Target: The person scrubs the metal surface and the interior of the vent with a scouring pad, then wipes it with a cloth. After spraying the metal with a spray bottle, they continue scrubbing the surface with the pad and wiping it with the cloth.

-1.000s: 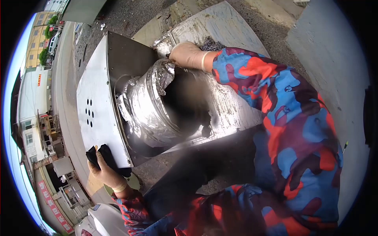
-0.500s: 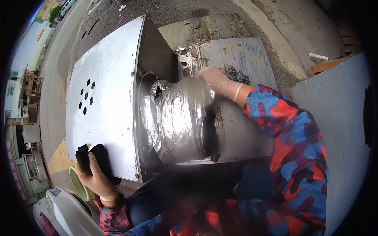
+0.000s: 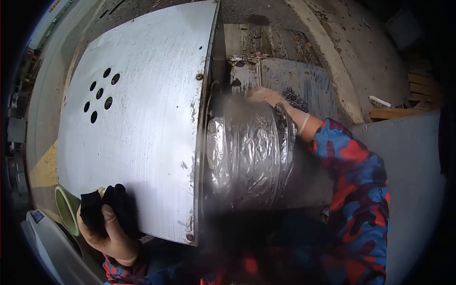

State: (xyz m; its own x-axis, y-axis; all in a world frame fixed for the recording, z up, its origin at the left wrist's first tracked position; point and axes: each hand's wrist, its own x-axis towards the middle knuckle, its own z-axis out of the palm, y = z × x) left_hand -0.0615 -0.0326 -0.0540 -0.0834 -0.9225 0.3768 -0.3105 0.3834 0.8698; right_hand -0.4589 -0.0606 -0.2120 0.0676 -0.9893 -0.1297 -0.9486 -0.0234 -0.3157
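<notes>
Left hand bunches a black cloth at the box's near edge; right hand reaches over the foil-wrapped duct

Farthest left, a pale green basin (image 3: 68,211) stands just beside the left hand (image 3: 110,233), leaving little side room there. The left grip is closed around the black cloth (image 3: 118,209), thumb and fingers folded over it, at the near edge of the metal box (image 3: 142,109), toward that edge's left end. The box's broad face carries a cluster of round holes (image 3: 99,93) in its left part, and small fasteners mark its right edge.

Right of that edge, the foil-wrapped duct (image 3: 251,159) lies close against the box, its foil creased and banded, over the near part of a metal sheet (image 3: 308,78). The right hand (image 3: 270,96) is at the duct's far side, palm down; blur and the duct's rim obscure its fingertips, so how open the grip is, and whether it has hold of anything, cannot be told. A bare strip of sheet lies between this hand and the sheet's far edge. To its right, a dark, curly clump (image 3: 295,100) sits near the wrist, short of the sheet's right edge. Well apart, farther right, a wooden plank (image 3: 398,113) lies by a large grey panel (image 3: 403,156).
</notes>
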